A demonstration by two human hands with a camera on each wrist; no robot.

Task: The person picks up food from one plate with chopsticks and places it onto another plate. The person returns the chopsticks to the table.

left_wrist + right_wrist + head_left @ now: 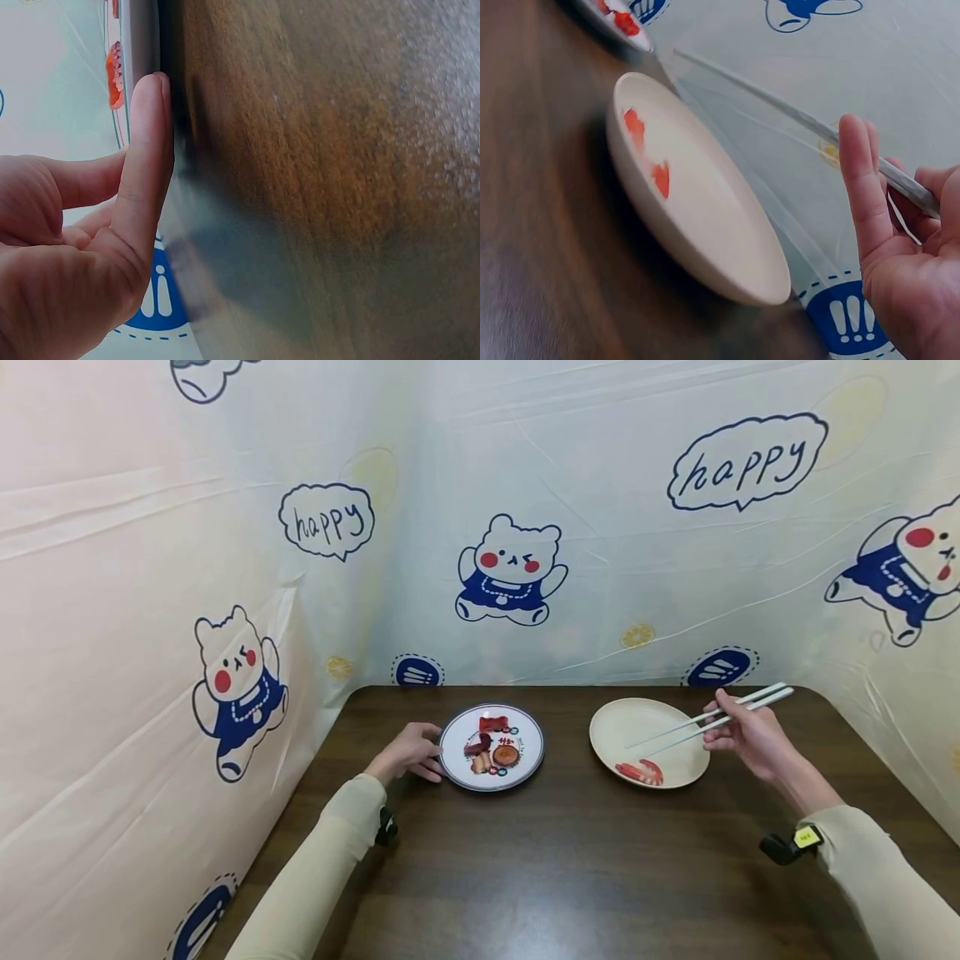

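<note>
My left hand (412, 750) is at the left edge of a white plate (452, 737) with a dark blue rim, food pictures and lettering. In the left wrist view its nearest finger (146, 154) is straight, the fingertip right at the plate's side. To the right, my right hand (746, 735) holds a pair of pale chopsticks (767, 697), their thin tips over a cream plate (622, 718). Red-and-white shrimp pieces (643, 772) lie near that plate's front edge. The tips show apart, with nothing between them, in the head view.
Both plates sit on a dark brown wooden table (547, 868), with a gap between them. A pale cloth (600, 585) printed with cartoon bears hangs along the back and sides. Each wrist wears a small black camera (782, 849).
</note>
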